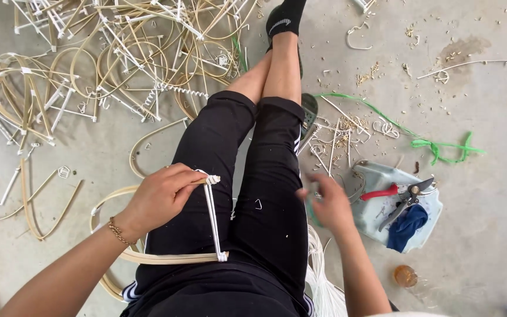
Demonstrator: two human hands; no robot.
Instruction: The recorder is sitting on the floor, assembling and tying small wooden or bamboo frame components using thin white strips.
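Note:
My left hand (162, 198) grips the end of a bent bamboo strip frame (165, 257) that lies across my lap, where white cord (212, 218) is bound between its two ends. A bracelet circles that wrist. My right hand (328, 205) is blurred beside my right thigh, over the edge of a pale blue tray (371, 218); whether it holds anything is unclear. White strands (324, 276) hang below it.
On the tray lie red-handled pruning shears (403, 196) and a blue cloth (407, 226). A heap of finished bamboo frames (107, 53) covers the floor at upper left. Green plastic string (435, 144), bamboo scraps and a small amber jar (405, 275) lie to the right.

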